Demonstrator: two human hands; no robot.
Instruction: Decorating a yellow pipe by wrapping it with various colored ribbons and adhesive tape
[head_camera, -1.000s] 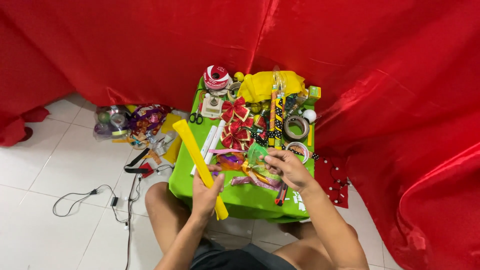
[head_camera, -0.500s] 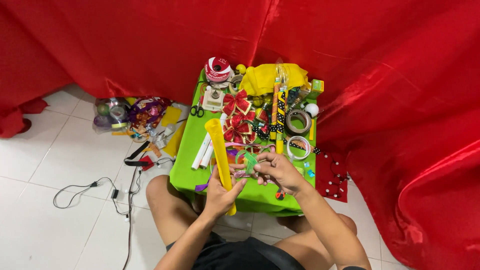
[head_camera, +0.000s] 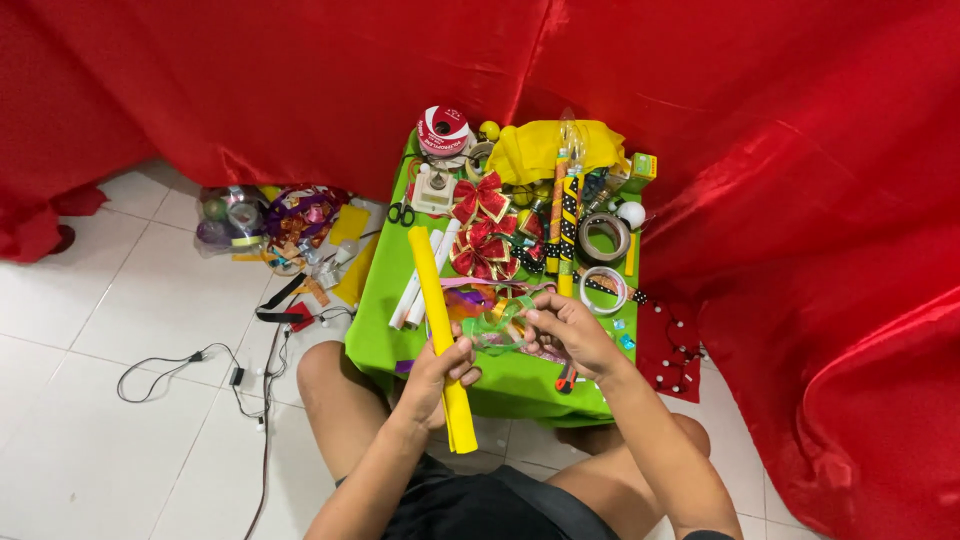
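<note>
My left hand (head_camera: 437, 375) grips a long yellow paper roll (head_camera: 436, 320) near its lower end; the roll slants up over the green table (head_camera: 520, 385). Just to the right, my right hand (head_camera: 566, 332) pinches a loop of translucent green ribbon (head_camera: 498, 330) above the table's front part. Beyond the hands lie red bows with gold edges (head_camera: 482, 222), white paper rolls (head_camera: 422, 278) and tangled coloured ribbons (head_camera: 478, 296).
The table's far side holds a red ribbon spool (head_camera: 443, 130), yellow cloth (head_camera: 550, 148), tape rolls (head_camera: 603, 238), scissors (head_camera: 401, 212) and patterned wrapped rolls (head_camera: 564, 215). Left, on the white tile floor, sit a pile of craft bits (head_camera: 270, 222) and a black cable (head_camera: 205, 365). Red drapery (head_camera: 760, 150) surrounds everything.
The yellow roll has swung to the right and more upright, my left hand coming closer to my right. My right hand has lifted the green ribbon loop off the table.
</note>
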